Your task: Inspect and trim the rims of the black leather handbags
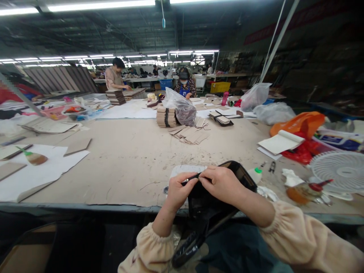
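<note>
A black leather bag piece (227, 189) rests on the near edge of the big worktable (136, 155), tilted up towards me. My left hand (179, 191) pinches its thin black upper edge between thumb and fingers. My right hand (220, 184) lies close beside it, fingers curled over the same edge. Both sleeves are cream-coloured. A black strap (187, 246) hangs from the piece down into my lap. Under the piece lies a white pad (184, 170).
Glue bottles (305, 191) (255, 174), small snips (272, 167) and a white fan grille (339, 170) sit at right. White paper (42, 170) and a brush (32, 157) lie at left. Stacked cardboard pieces (166, 116), plastic bags (182, 108) and two people are farther back.
</note>
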{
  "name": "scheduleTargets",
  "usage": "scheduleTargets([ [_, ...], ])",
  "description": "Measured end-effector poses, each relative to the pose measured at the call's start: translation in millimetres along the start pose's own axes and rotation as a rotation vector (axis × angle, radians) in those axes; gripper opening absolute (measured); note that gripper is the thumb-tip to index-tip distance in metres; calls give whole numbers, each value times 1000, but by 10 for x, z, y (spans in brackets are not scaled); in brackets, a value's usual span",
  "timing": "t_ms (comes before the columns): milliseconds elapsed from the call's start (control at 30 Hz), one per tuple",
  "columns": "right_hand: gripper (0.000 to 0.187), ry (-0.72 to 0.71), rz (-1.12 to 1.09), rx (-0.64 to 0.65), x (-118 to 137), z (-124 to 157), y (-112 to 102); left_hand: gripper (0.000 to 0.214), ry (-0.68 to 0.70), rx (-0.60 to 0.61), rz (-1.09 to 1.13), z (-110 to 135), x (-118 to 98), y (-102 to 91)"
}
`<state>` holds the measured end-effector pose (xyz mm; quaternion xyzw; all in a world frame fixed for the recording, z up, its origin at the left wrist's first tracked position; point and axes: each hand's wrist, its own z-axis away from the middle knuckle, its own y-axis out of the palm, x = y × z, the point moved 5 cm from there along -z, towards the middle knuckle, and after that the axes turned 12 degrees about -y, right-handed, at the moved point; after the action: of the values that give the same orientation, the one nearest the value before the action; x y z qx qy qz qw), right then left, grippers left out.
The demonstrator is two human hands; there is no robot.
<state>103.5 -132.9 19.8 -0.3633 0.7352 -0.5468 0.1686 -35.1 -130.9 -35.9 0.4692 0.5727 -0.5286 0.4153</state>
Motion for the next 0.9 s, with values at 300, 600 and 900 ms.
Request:
scheduleTargets([
  [300, 23, 83, 41, 44, -37, -2, -7, 19, -44, 7, 15, -17, 19, 45],
  [600, 26, 120, 83, 62, -94, 11, 24, 20, -54, 6, -8, -18, 9, 39],
  [900, 21, -149, 59, -52, 40, 114, -64, 20, -16, 36, -17, -41, 32, 10],
])
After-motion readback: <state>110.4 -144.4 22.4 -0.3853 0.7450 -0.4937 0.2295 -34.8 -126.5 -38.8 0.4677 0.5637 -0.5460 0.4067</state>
